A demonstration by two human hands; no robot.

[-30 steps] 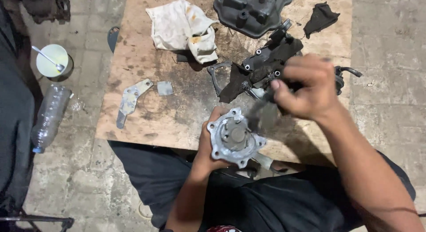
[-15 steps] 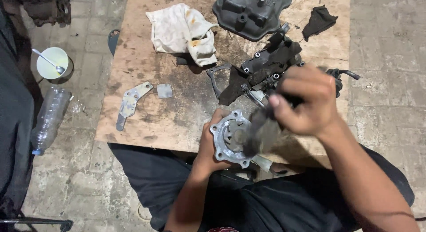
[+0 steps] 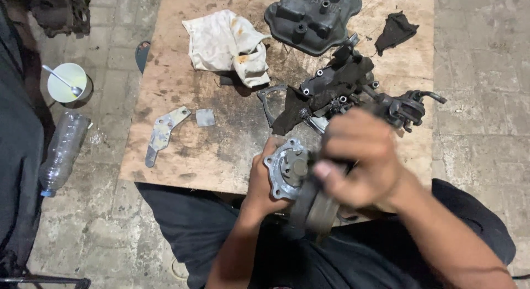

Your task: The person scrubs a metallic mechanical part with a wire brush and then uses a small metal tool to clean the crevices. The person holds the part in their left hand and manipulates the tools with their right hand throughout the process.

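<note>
My left hand (image 3: pixel 260 184) grips a round grey metal housing (image 3: pixel 288 168) with bolt lugs, held over the near edge of a stained wooden board (image 3: pixel 182 151). My right hand (image 3: pixel 359 159) is closed around a dark, blurred brush-like tool (image 3: pixel 314 203) and lies across the right side of the housing, covering part of it. The tool's tip smears downward below the housing.
On the board lie a dirty white rag (image 3: pixel 229 41), a black engine cover (image 3: pixel 312 15), a greasy black assembly (image 3: pixel 345 84), a thin gasket (image 3: pixel 270 101), a flat metal bracket (image 3: pixel 163 131), and a dark cloth scrap (image 3: pixel 395 30). Left on the paving: a bowl with a spoon (image 3: pixel 66 82) and a plastic bottle (image 3: pixel 61 151).
My right hand has swept down and left with the tool, from above the housing to across its right side. The housing stays in my left hand, turned slightly.
</note>
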